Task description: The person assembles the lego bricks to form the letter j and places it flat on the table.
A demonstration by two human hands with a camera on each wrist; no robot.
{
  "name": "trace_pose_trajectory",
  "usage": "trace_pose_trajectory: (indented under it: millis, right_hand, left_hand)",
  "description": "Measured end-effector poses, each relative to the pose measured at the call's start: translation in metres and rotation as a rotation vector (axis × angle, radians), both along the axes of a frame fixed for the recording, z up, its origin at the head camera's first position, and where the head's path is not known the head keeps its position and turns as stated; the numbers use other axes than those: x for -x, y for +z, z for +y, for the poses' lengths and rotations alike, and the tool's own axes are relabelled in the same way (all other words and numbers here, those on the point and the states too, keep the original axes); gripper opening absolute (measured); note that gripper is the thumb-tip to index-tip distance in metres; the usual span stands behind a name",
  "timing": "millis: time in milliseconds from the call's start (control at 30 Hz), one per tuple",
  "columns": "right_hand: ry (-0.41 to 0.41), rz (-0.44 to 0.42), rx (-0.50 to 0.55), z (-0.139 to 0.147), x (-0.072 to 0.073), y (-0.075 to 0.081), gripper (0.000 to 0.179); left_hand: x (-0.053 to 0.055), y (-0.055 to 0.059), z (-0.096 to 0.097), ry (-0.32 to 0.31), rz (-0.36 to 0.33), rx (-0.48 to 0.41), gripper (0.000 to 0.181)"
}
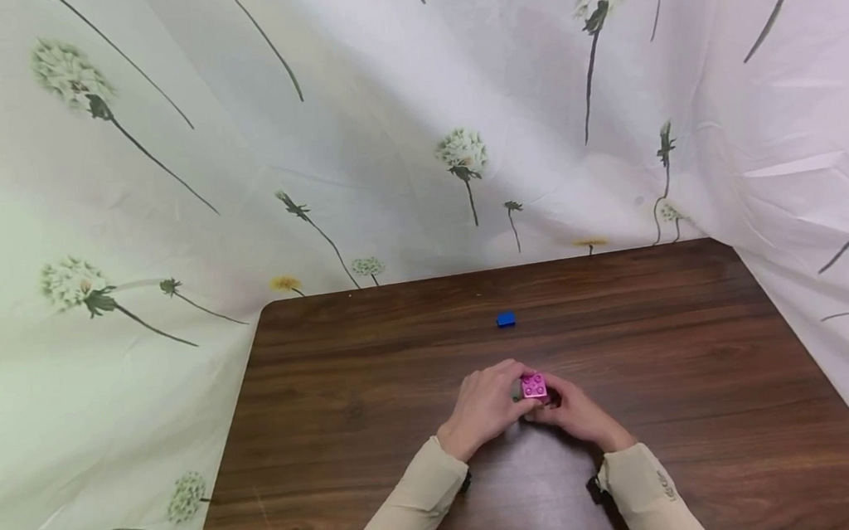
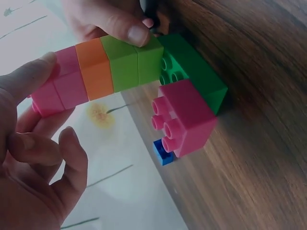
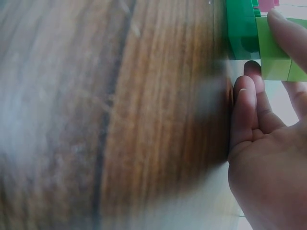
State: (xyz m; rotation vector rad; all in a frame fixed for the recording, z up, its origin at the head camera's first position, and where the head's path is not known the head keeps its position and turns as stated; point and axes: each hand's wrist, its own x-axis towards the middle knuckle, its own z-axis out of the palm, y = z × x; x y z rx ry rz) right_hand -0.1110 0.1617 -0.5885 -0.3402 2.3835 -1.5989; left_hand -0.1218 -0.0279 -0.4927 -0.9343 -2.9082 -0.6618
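Note:
A tower of toy building bricks stands on a dark green brick (image 2: 211, 86). From the base up it has light green bricks (image 2: 124, 64), an orange brick (image 2: 94, 67) and pink bricks (image 2: 72, 86) at the top. A separate pink brick (image 2: 192, 120) sits on the same green base, beside the tower. My left hand (image 1: 488, 401) pinches the pink top end between thumb and fingers. Lower down, my right hand (image 1: 578, 411) grips the light green bricks, its thumb lying across them. In the head view the hands hide most of the tower.
A small blue brick (image 1: 506, 319) lies on the dark wooden table (image 1: 372, 361), beyond the hands. White cloth (image 1: 388, 176) printed with dandelions hangs behind the table and along its sides.

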Motion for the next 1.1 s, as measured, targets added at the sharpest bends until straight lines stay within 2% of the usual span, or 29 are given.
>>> trace_pose_trajectory:
  millis: [300,567,767,867,1000,1100]
  right_hand:
    - [-0.007,-0.030,-0.015,0.000,0.000,0.002,0.051]
    - [-0.018,-0.015,0.002,-0.001,-0.001,0.001,0.053]
    - [-0.022,0.002,-0.009,-0.002,0.001,-0.003,0.057]
    - [-0.029,-0.002,-0.015,-0.002,0.002,-0.004,0.057]
    - [-0.035,-0.005,-0.038,-0.002,0.001,-0.003,0.057]
    - [-0.024,-0.001,-0.045,-0.001,-0.001,-0.004,0.055]
  left_hand:
    - [0.000,0.002,0.001,-0.016,0.004,0.040,0.036]
    - [-0.004,-0.001,0.003,0.016,0.025,0.017,0.036]
    - [-0.008,-0.006,0.000,0.063,-0.045,-0.101,0.036]
    - [-0.008,-0.010,-0.001,0.062,-0.078,-0.146,0.036]
    - [-0.006,-0.018,-0.007,0.068,-0.135,-0.171,0.050]
    - [-0.004,-0.030,-0.019,0.120,-0.200,-0.205,0.063]
